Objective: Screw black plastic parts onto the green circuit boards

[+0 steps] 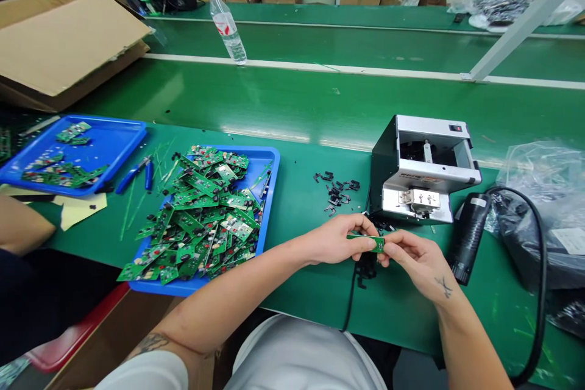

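Observation:
My left hand [338,241] and my right hand [411,256] both pinch a narrow green circuit board strip [365,242], one at each end, above the green bench mat [301,329]. Just beyond my hands stands a small grey-and-white benchtop machine [425,170], with a scatter of black plastic pieces [336,192] to its left. Another black piece [367,271] lies under my hands. To the left, a blue tray [269,161] holds a heap of green circuit boards.
A second blue tray [116,134] holds fewer boards, beside blue-handled cutters [134,173]. A co-worker's forearm [22,225] enters at left. A black cylindrical tool [467,237] with a cable lies right, near plastic bags [539,195]. Cardboard boxes [59,42] and a water bottle [226,24] stand beyond.

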Motion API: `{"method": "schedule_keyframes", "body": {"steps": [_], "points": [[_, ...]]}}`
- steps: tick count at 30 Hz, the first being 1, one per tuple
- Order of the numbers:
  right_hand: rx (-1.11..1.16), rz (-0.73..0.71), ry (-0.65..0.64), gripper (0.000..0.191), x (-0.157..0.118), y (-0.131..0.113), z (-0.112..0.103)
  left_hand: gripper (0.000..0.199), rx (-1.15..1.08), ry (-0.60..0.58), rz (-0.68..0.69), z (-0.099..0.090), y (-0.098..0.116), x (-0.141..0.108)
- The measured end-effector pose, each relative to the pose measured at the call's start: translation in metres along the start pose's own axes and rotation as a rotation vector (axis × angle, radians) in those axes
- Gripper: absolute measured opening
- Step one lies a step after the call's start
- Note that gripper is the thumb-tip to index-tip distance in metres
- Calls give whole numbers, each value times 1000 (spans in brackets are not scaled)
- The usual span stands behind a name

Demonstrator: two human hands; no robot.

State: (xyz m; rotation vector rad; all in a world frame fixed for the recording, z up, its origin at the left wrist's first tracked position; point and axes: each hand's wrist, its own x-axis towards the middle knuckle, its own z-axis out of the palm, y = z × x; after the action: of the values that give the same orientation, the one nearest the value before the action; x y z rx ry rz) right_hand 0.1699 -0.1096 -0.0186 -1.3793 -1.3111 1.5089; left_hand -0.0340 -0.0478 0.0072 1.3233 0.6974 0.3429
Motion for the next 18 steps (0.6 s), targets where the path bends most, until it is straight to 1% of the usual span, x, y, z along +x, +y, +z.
{"method": "schedule_keyframes", "body": {"steps": [4,11,13,18], "points": [[18,6,39,24,-1,0,1,21,-2,25,-1,1,2,0],[4,-1,56,28,1,0,6,19,64,28,10,1,5,-2],[-13,-7,68,29,1,0,7,18,105,52,24,1,5,-1],[-102,-18,117,34,5,-1,12,15,224,157,41,4,2,-1]]}}
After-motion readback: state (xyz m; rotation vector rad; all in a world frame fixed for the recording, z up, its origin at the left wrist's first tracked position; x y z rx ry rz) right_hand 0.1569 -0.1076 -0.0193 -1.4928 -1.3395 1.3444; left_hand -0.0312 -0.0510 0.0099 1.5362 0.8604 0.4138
